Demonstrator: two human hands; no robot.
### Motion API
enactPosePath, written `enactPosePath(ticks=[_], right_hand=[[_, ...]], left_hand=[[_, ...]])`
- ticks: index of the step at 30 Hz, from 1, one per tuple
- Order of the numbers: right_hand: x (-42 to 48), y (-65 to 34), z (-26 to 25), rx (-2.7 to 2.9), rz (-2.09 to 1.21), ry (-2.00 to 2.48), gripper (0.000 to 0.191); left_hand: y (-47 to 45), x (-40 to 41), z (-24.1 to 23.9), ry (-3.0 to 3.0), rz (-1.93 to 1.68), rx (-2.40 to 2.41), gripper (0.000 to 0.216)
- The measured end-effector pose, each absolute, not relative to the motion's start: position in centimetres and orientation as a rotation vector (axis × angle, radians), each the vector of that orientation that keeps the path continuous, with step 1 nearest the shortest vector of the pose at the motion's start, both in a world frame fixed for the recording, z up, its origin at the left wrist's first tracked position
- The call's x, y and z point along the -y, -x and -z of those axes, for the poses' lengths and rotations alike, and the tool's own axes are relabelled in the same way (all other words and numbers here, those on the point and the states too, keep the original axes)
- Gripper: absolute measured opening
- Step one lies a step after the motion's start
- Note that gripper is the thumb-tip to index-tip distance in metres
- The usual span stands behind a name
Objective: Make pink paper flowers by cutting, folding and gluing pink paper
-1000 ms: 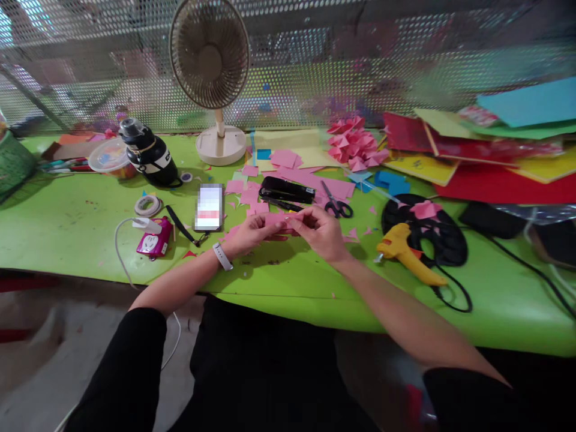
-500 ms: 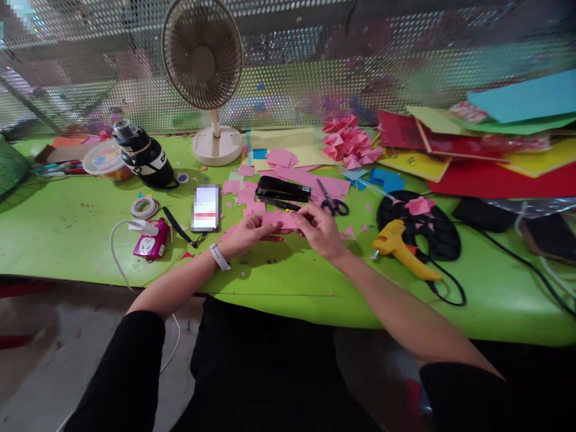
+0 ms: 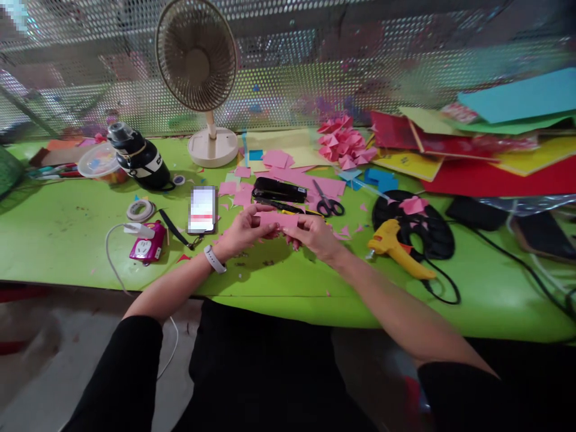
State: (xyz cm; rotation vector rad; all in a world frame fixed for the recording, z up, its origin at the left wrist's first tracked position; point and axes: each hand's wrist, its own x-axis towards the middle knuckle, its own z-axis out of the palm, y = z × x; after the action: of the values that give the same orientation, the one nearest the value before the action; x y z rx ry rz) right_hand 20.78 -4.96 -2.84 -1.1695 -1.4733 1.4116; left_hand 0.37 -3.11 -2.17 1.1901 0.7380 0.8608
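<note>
Between my two hands is a small piece of pink paper (image 3: 279, 220), held just above the green table. My left hand (image 3: 246, 231) pinches its left end, with the thumb lying along the lower edge. The right end is gripped by my right hand (image 3: 315, 236), its thumb near the paper's lower middle. Just beyond the paper lie a black stapler (image 3: 279, 189) and a black-handled pair of scissors (image 3: 329, 201). Loose pink paper squares (image 3: 278, 159) are scattered behind them, and a heap of folded pink paper pieces (image 3: 345, 143) sits farther back.
At right a yellow glue gun (image 3: 396, 249) rests against a black tray (image 3: 438, 240), with coloured sheets (image 3: 508, 150) stacked behind. To the left are a phone (image 3: 202, 210), a tape roll (image 3: 140, 210), a purple power adapter (image 3: 148, 243), a black bottle (image 3: 140, 159) and a fan (image 3: 212, 147).
Both hands still hold the pink paper. My right thumb and fingers have shifted lower on its right end, and the fingers now curl beneath it. The whole view has shifted slightly.
</note>
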Motion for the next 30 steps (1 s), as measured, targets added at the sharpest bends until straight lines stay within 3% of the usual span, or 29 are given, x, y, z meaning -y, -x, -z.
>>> enactPosePath(ticks=[13,30], right_hand=[[4.0,-23.2,1.6,1.424,-1.463,1.126,0.024],[5.0,-21.8,1.3,1.604,-1.46,1.12,0.034]], left_hand=[[0.5,2.2,1.5,-1.139,-0.97,-0.788,0.058],[0.1,3.1,0.8,-1.108,-0.767,-0.803,0.068]])
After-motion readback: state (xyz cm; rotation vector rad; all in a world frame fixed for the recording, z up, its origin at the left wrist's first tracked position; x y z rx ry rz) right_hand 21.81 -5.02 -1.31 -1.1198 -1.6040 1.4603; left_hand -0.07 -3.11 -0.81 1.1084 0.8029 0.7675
